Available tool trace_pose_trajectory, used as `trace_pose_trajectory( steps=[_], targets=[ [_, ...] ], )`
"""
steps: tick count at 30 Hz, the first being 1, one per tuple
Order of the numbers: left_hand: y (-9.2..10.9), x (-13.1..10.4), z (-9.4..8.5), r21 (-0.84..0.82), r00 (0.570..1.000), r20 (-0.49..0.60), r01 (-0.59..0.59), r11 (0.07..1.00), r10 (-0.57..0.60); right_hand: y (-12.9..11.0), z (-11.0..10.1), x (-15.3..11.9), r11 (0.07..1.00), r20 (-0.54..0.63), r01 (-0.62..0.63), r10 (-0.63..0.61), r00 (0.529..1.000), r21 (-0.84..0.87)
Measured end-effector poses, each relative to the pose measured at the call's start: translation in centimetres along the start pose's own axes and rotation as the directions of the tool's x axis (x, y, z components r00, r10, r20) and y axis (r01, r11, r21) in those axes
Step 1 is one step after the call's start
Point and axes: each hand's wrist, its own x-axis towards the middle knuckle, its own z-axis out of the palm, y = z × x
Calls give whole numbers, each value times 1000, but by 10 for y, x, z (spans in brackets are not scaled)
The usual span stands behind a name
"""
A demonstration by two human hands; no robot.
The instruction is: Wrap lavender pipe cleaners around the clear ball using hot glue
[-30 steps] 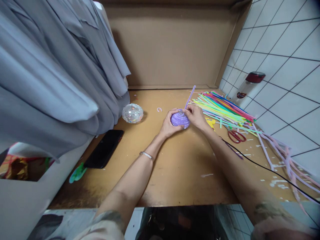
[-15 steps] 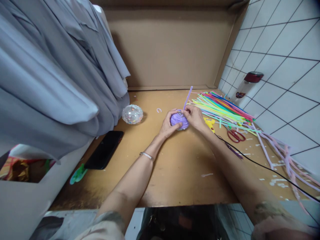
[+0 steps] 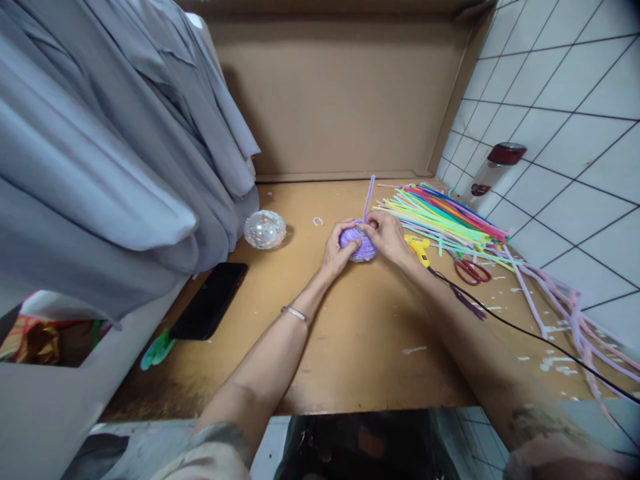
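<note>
Left hand (image 3: 336, 252) clasps ball (image 3: 365, 250); right hand (image 3: 389, 235), nearer, pinches strip (image 3: 369, 198) at ball's top; strip's length points away.

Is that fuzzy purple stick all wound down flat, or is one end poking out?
Poking out: one end of the fuzzy purple stick points away from the round, purple-wound piece, just beside the right hand.
</note>
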Motion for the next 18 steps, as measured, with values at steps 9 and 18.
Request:
trace_pose_trajectory(
  steps=[9, 18],
  targets=[
    [-2, 2, 2, -17, 999, -29, -28, 999, 28, -3, 1, -4, 1000, 2, -7, 7, 1000, -21],
    [-3, 2, 1, -84, 1000, -25, -11, 996, 9, -4, 1, -5, 999, 0, -16, 16, 1000, 33]
  ],
)
